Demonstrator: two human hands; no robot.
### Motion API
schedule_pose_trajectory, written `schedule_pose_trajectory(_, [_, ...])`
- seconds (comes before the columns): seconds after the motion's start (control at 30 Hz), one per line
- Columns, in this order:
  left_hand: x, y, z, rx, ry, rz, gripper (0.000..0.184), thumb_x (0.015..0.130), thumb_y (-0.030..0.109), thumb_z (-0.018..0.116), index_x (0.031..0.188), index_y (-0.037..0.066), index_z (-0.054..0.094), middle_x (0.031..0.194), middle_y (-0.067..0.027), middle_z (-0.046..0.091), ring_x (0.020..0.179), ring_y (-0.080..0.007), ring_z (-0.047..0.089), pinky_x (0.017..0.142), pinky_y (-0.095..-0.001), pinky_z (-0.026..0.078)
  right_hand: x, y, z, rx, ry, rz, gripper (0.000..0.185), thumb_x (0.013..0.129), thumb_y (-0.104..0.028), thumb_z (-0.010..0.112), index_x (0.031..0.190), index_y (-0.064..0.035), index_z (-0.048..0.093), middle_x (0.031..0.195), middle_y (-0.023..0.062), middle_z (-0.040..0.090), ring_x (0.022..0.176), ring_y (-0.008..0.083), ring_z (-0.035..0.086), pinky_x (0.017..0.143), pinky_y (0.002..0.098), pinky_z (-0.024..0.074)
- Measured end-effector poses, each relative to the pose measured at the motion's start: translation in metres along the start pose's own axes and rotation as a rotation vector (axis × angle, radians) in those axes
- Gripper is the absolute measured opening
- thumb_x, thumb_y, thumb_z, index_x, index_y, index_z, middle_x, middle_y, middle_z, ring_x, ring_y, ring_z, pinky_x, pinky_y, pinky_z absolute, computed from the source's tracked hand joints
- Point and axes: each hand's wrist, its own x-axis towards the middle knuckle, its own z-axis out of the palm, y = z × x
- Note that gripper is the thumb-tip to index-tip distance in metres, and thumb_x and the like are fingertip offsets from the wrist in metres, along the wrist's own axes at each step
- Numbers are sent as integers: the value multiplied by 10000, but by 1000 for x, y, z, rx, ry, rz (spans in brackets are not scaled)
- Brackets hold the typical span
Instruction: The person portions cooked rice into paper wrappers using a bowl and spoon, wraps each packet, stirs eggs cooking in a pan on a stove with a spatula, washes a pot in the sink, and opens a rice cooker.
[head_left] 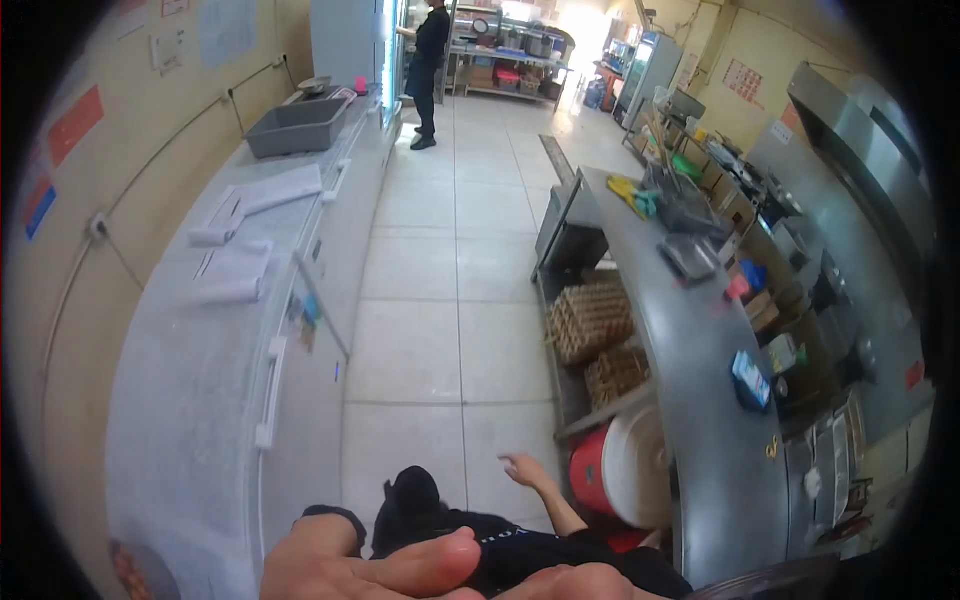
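Observation:
My left hand (350, 575) is large and close to the camera at the bottom edge, thumb stretched to the right. The frame cuts off part of its fingers, and I see nothing held in it. Beyond it lies the black shirt (510, 540) with pale lettering. Farther forward, over the floor tiles, my right hand (525, 468) reaches out with a finger extended, holding nothing. Nearest to it is the red drum (590, 465) with a pale lid (637, 465) under the steel table. A black shape (413, 495), unclear in kind, shows left of that hand.
On the left, a white counter (190, 380) carries papers (240, 275) and a grey tub (300, 125). On the right, a steel table (690, 350) holds a phone (750, 380) and gloves (632, 197); egg trays (590, 320) sit below. A person (428, 70) stands far down the aisle.

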Motion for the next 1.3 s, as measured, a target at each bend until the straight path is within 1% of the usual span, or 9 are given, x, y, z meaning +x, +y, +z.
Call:
schedule_pose_trajectory(0.23, [251,-84,-197,197,-424,-304,375,907,146,453,1277,112,399,1353,-182,403,1323,-317,272,1091,-492,178,350,2,-173,127,150,-74,362,806,-232,554,1163,-174,566,848,125,616,839,287,580,771,401,462])
schedule_pose_trajectory(0.4, [454,-190,-328,224,-581,-432,582,843,13,553,1363,76,299,1398,-222,315,1308,-316,312,1058,-445,266,414,110,-159,262,146,213,381,767,-267,582,1129,-148,599,927,156,636,839,285,606,752,384,473])
schedule_pose_trajectory(0.5, [567,-292,-409,578,-366,-755,667,805,-61,588,1383,36,269,1409,-215,302,1293,-293,348,1023,-401,333,396,166,-151,227,-266,519,402,867,-287,445,1215,-110,541,1231,144,536,1153,281,494,954,346,392])
schedule_pose_trajectory(0.67, [661,-459,-577,762,34,-1033,491,802,-51,602,1251,-5,407,1253,-144,489,1195,-230,463,962,-330,399,435,281,-182,392,-294,930,364,851,-251,470,1160,-86,566,1100,135,579,1049,271,534,901,351,415])
schedule_pose_trajectory(0.77, [721,-530,-655,817,10,-1163,460,814,0,617,1234,2,429,1214,-139,521,1126,-207,504,936,-313,412,537,343,-227,451,-223,1010,341,841,-229,486,1127,-71,581,1021,129,605,986,265,558,869,355,429])
schedule_pose_trajectory(0.9, [819,-612,-686,1036,174,-1106,450,828,48,617,1234,5,429,1185,-137,527,1043,-174,519,894,-294,426,787,381,-337,618,119,776,310,828,-201,506,1083,-52,601,916,122,640,903,258,590,827,359,447])
schedule_pose_trajectory(1.03, [930,-724,-736,1047,80,-1051,459,807,27,617,1230,23,440,1136,-126,536,1007,-164,516,878,-285,432,1046,329,-660,545,608,68,332,861,-173,493,1184,-124,555,1102,124,583,908,281,575,799,357,453])
schedule_pose_trajectory(1.13, [1015,-816,-776,1104,38,-1108,462,793,31,630,1221,34,453,1115,-114,543,1016,-159,518,870,-281,432,1132,315,-835,492,478,-97,344,863,-235,476,1181,-120,539,1067,144,582,985,302,557,848,391,445])
schedule_pose_trajectory(1.3, [1152,-989,-842,975,-196,-1102,440,819,70,623,1226,47,456,1116,-103,558,1040,-157,514,891,-293,414,1233,442,-919,400,367,-34,368,849,-254,514,1198,-140,521,1020,140,583,951,306,566,817,406,450])
